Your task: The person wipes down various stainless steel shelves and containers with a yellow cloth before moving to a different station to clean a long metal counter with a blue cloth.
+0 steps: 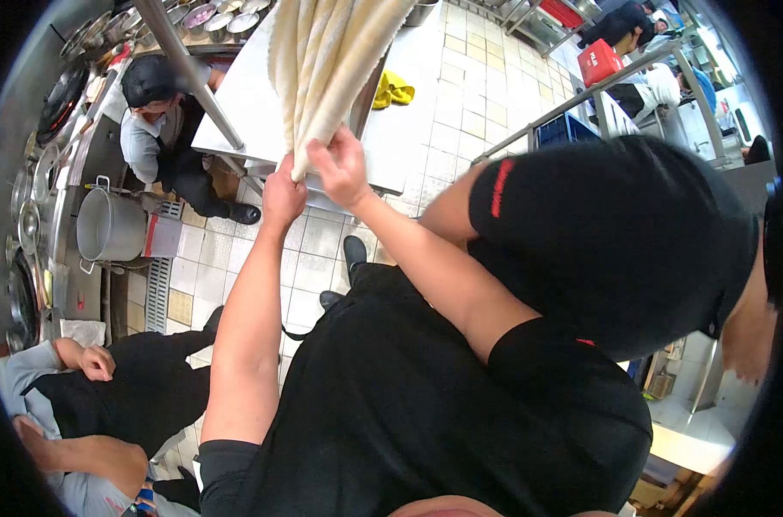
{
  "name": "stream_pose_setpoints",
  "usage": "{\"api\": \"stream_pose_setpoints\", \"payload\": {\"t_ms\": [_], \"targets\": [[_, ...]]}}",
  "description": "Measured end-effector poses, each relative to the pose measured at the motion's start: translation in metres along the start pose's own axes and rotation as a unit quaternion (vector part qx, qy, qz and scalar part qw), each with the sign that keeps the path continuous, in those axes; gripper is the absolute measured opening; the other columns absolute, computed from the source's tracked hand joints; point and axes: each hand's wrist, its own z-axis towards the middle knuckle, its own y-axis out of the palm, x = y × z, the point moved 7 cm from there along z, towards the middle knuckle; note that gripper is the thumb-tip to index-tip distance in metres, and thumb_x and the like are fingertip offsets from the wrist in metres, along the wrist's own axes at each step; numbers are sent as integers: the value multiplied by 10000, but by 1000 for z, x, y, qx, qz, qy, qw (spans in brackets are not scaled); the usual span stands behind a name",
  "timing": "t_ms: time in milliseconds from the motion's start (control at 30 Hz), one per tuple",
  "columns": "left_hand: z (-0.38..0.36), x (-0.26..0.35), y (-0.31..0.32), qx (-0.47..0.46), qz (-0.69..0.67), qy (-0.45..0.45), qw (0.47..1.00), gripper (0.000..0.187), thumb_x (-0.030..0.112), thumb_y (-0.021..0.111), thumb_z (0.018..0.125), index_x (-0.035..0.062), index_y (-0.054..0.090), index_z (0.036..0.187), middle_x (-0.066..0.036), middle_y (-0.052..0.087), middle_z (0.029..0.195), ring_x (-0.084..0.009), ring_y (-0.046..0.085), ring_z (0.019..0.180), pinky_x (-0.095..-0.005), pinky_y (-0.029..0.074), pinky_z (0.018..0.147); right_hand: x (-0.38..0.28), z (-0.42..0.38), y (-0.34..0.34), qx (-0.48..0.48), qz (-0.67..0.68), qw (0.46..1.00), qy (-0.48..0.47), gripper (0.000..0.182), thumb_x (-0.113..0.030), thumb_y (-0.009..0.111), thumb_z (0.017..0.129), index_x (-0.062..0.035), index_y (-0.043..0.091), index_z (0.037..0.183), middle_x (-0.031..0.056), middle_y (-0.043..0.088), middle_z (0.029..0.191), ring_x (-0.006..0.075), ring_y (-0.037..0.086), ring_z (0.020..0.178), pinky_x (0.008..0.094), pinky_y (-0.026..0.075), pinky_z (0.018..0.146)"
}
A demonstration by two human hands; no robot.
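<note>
A long cream cloth (335,65), gathered in lengthwise folds with ridged edges, fans out toward the top of the head view. Its folds narrow to a bunched end between my hands. My left hand (284,196) is closed round that lower end. Just to the right and a little higher, my right hand (341,168) pinches the cloth's right side between thumb and fingers. The cloth hangs over a white worktop (245,108), hiding part of it. A yellow cloth (393,90) lies on the worktop to the right.
A metal post (189,73) stands left of the cloth. A co-worker (150,138) crouches by a large pot (109,226). Another person in black (615,241) is close on my right, and others (107,388) are at lower left. The floor is tiled (469,69).
</note>
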Motion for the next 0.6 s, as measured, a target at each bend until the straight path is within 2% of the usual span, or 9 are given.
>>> {"api": "stream_pose_setpoints", "payload": {"t_ms": [67, 100, 200, 267, 333, 433, 533, 567, 600], "targets": [[0, -7, -5, 29, 14, -19, 999, 456, 47, 540, 816, 139, 557, 1263, -280, 659, 944, -498, 615, 914, -585, 483, 779, 9, -11, -29, 43, -24, 992, -118, 235, -238, 601, 978, -12, 646, 932, 27, 641, 734, 133, 576, 633, 289, 474, 566], [2, -13, -7, 47, -3, 20, 999, 448, 50, 540, 817, 127, 558, 1257, -282, 658, 940, -498, 618, 905, -577, 491, 763, 26, -12, -46, 80, -41, 994, -55, 224, -230, 585, 984, -22, 639, 922, 26, 629, 724, 127, 560, 638, 283, 469, 576], [10, -20, -22, 65, 19, 18, 998, 432, 52, 541, 820, 108, 559, 1248, -279, 659, 926, -494, 621, 899, -566, 497, 749, 121, -20, -117, 185, -76, 976, 91, 210, -207, 570, 983, -27, 617, 885, 52, 608, 706, 123, 549, 667, 276, 467, 596], [14, -15, -31, 75, 17, 22, 997, 418, 47, 548, 815, 91, 572, 1230, -277, 663, 929, -486, 628, 895, -553, 503, 732, 105, -28, -152, 221, -167, 956, 99, 158, -163, 532, 978, -38, 605, 917, 75, 608, 721, 165, 555, 669, 316, 473, 601], [18, -17, -32, 90, 8, 40, 995, 427, 39, 548, 805, 76, 570, 1230, -282, 663, 928, -486, 630, 895, -547, 506, 727, 219, -56, -239, 235, -301, 896, 227, 447, -387, 585, 927, -46, 640, 1210, 166, 709, 982, 308, 666, 837, 436, 515, 738], [22, -23, -34, 130, 13, 36, 991, 450, 31, 541, 773, 36, 582, 1221, -303, 654, 910, -496, 625, 894, -538, 504, 739, 185, -62, -276, 254, -365, 838, 317, 417, -318, 598, 871, -39, 668, 1173, 233, 699, 1103, 395, 655, 1048, 449, 494, 920], [30, -27, -28, 137, 6, 32, 990, 448, 22, 528, 770, 13, 590, 1214, -299, 664, 909, -486, 638, 913, -498, 521, 741, 183, -31, -282, 121, -423, 858, 264, 451, -295, 619, 823, -58, 663, 1204, 243, 687, 1123, 406, 642, 1074, 461, 506, 939], [28, -21, -26, 165, -20, 70, 983, 429, 25, 525, 779, 3, 598, 1202, -285, 680, 924, -470, 658, 914, -473, 531, 738, 186, -16, -280, 111, -412, 865, 263, 460, -295, 637, 814, -83, 663, 1221, 238, 689, 1114, 396, 636, 1097, 465, 505, 963], [27, -28, -21, 168, -27, 54, 984, 395, 28, 533, 784, -16, 613, 1168, -285, 686, 944, -460, 671, 912, -461, 536, 738, 185, 6, -272, 77, -437, 870, 217, 466, -291, 649, 808, -92, 663, 1229, 233, 688, 1125, 384, 640, 1095, 457, 511, 958]]}}
